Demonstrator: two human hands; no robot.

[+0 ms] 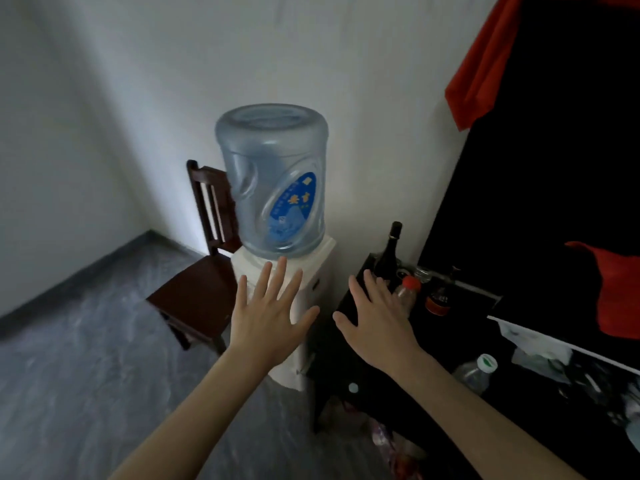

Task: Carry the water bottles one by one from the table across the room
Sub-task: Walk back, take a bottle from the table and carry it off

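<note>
Both hands empty: left hand [268, 315] spread flat, fingers fanned, in front of the water dispenser [304, 306]; right hand [375, 315] spread too, over the far-left corner of the black table [349, 344], gripping nothing.

Biggest item: blue jug [273, 181] inverted on the dispenser, wooden chair [197, 289] tight on its left. I don't read that as my load.

Targets sit on the table: red-capped plastic bottle [408, 292] just beside my right fingertips, near the far-left corner; green-capped water bottle [476, 370] nearer me. Dark glass bottle [389, 251] stands just behind the red-capped one.

Plan: take one bottle only, wrap around its body, lift straight up, and don't clip the glass bottle.

Clearance: table's left edge is close to the dispenser, a narrow gap. Floor [86, 358] to the left is open; exit that way.
</note>
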